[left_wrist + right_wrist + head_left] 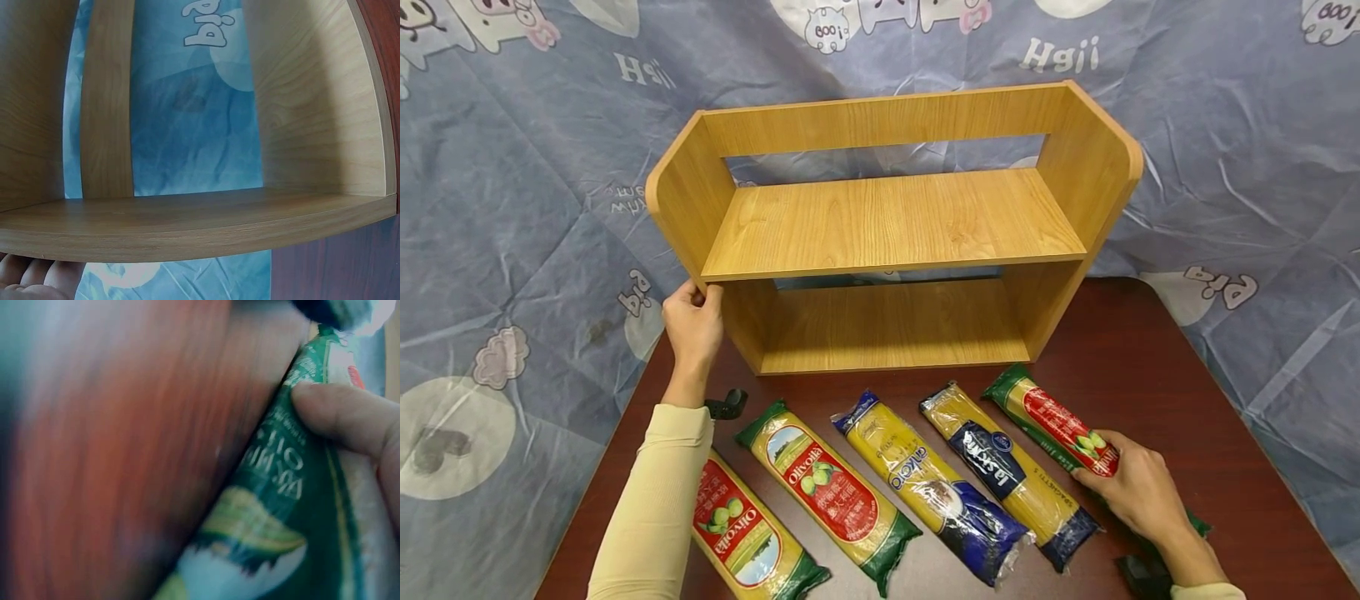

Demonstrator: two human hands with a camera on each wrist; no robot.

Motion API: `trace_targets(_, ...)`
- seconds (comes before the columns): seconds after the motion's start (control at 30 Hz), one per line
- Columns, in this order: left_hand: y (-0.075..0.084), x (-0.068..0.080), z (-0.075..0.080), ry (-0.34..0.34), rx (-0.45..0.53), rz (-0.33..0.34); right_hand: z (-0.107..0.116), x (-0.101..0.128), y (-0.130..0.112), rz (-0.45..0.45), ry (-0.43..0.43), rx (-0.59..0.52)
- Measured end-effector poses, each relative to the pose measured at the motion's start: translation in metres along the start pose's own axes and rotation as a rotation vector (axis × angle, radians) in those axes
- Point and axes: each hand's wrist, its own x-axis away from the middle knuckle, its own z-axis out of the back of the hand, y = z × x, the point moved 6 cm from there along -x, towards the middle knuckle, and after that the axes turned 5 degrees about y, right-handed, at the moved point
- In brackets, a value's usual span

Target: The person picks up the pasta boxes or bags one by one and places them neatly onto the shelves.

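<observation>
Presently, with clock positions taken from the centre of the head view, the left hand (pixel 692 329) is at 9 o'clock. Its forearm, in a pale yellow sleeve (pixel 651 500), extends from 7 o'clock; the fingers are curled on the left side panel of the wooden shelf (pixel 895 221), gripping its front edge just below the upper board.

The right hand (pixel 1133 490) is at 4 o'clock, back of the hand upward, forearm entering from the lower right. Its fingers grasp the red-labelled pasta packet (pixel 1066 423), with the thumb (pixel 340 414) on the packet's green side face (partly blurred in the right wrist view).

This packet is also at 4 o'clock, its long axis running from 10 to 4 over the dark red-brown counter (pixel 1157 350). It has a green upper end, a red label picturing green olives, and white lettering on the side face. Contact between packet and counter cannot be determined. Just beside it, toward 8 o'clock, lies a navy-labelled spaghetti packet (pixel 992 458).
</observation>
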Motion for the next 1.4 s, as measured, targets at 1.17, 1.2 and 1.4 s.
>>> trace_targets(1.17, 0.002, -0.002, 0.000, -0.004, -0.010, -0.033, 0.006, -0.002, -0.014, -0.011, 0.030, -0.029)
trace_targets(1.2, 0.003, -0.002, 0.000, -0.006, -0.010, -0.033, 0.006, -0.003, -0.015, -0.006, 0.038, -0.031)
trace_targets(1.4, 0.001, -0.001, -0.001, -0.013, -0.013, -0.020, 0.010, -0.011, -0.019, 0.006, 0.070, -0.046)
